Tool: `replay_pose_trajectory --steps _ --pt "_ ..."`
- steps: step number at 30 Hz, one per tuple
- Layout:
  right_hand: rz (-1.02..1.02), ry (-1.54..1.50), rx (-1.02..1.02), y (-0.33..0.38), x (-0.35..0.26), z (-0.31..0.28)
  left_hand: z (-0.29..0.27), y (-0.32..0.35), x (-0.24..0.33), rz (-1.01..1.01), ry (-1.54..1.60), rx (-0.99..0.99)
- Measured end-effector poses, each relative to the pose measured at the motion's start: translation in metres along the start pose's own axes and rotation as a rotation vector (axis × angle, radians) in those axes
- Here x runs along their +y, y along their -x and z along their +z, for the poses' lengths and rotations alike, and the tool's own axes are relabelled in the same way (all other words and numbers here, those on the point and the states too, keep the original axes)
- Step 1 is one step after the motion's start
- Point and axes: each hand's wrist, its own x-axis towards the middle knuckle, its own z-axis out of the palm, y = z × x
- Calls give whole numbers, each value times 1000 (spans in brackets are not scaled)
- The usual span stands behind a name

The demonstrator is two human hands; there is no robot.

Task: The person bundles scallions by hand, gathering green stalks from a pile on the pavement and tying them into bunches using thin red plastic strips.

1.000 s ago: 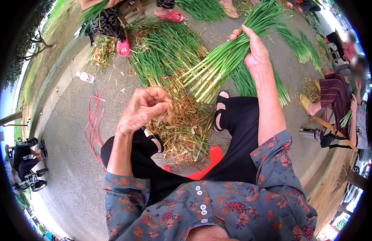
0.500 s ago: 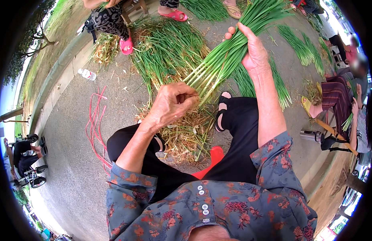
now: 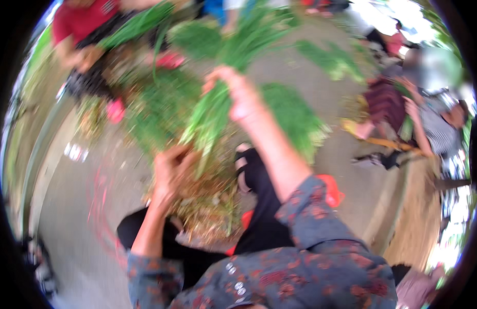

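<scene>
The picture is blurred by motion. My right hand (image 3: 238, 100) is raised and grips a thick bundle of green onions (image 3: 213, 116), leaves pointing up and pale root ends hanging down toward me. My left hand (image 3: 171, 167) is at the lower end of that bundle, fingers closed around the root ends. Below both hands lies a heap of dry yellowish trimmings (image 3: 210, 203) on the ground between my knees.
More green onion piles (image 3: 295, 116) lie on the concrete ahead and to the right. One person in a red top (image 3: 81, 31) crouches at the upper left, others sit at the right (image 3: 429, 116). A red object (image 3: 331, 190) sits by my right leg.
My left hand has risen from the trimmings heap to the root ends of the bundle and closed on them. The head camera has swung, blurring the scene.
</scene>
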Motion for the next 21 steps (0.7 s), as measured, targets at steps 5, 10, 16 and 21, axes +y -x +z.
replay_pose_trajectory --steps 5,10,16,21 --pt "0 -119 -191 16 14 15 6 14 -8 29 -70 120" --pt "19 -124 -167 1 39 27 -1 21 -11 135 -208 185" --pt "-25 -188 -89 19 16 22 -27 34 -14 -118 27 -155" --pt "-53 -227 -126 8 7 -2 -34 40 -16 -98 224 -297"
